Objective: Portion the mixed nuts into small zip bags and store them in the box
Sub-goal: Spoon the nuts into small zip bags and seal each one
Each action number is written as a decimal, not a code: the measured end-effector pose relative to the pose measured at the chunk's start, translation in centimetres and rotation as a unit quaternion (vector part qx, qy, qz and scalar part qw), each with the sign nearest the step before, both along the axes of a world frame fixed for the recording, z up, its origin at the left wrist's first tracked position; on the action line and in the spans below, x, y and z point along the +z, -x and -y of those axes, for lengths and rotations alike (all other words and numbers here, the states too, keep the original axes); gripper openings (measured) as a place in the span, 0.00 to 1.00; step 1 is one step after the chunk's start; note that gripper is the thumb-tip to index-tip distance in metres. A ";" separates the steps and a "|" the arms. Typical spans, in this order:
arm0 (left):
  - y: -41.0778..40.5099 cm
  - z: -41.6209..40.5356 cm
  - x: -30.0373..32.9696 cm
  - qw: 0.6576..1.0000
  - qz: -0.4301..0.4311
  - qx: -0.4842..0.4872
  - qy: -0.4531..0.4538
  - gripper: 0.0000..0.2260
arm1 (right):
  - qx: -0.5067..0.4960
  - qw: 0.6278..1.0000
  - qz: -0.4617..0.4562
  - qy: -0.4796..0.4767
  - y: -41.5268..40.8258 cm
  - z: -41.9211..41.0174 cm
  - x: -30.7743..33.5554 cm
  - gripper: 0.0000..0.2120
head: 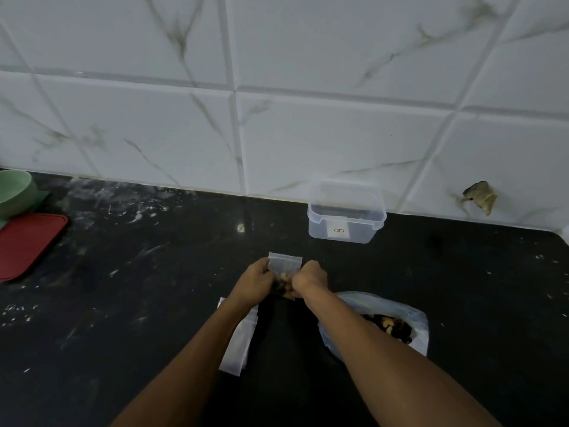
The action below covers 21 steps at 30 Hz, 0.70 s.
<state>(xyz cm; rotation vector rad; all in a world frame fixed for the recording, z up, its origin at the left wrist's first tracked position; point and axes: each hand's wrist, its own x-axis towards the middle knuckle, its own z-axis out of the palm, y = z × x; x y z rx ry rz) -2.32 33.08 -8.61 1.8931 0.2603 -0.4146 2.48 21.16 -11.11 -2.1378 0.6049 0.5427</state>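
Portioning underway, early by the look of it. One small zip bag (284,268) holds a clump of nuts in its lower half and is gripped from both sides: left hand (258,280) pinching its left edge, right hand (308,278) pinching its right edge, both fingers curled onto the plastic. Bag top stands clear above the hands; whether the seal is pressed closed, cannot tell. Clear box (346,211) sits on the dark surface (154,303) against the tiled wall, well beyond the hands and slightly right; contents uncertain, lid off. Big bag of mixed nuts (391,325) lies open under the right forearm, plenty left. Stack of empty zip bags (238,343) under the left forearm. Most portions probably remain.
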 end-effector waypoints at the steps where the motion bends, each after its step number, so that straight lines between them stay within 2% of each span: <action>1: 0.2 0.0 0.2 1.000 0.002 0.000 -0.001 0.12 | 0.004 1.000 0.002 -0.005 0.2 0.0 0.3 0.16; 5: 1.5 -0.6 1.4 0.998 0.036 0.040 -0.020 0.12 | 0.058 0.995 0.055 0.061 2.0 0.1 1.6 0.15; 8: 3.3 -2.0 1.9 0.994 0.070 0.076 -0.048 0.18 | 0.094 0.990 0.089 0.053 4.4 -0.3 2.5 0.12; 13: 7.4 -4.1 1.3 0.985 0.046 0.107 -0.125 0.19 | 0.135 0.990 0.004 -0.036 9.3 -2.0 2.5 0.11; 16: 10.0 -4.9 0.2 0.980 -0.008 0.112 -0.167 0.20 | 0.152 0.988 -0.037 -0.013 11.6 -3.4 1.0 0.13; 21: 12.7 -4.9 -1.0 0.978 -0.046 0.108 -0.174 0.21 | 0.119 0.991 -0.069 -0.005 13.5 -5.1 -0.6 0.16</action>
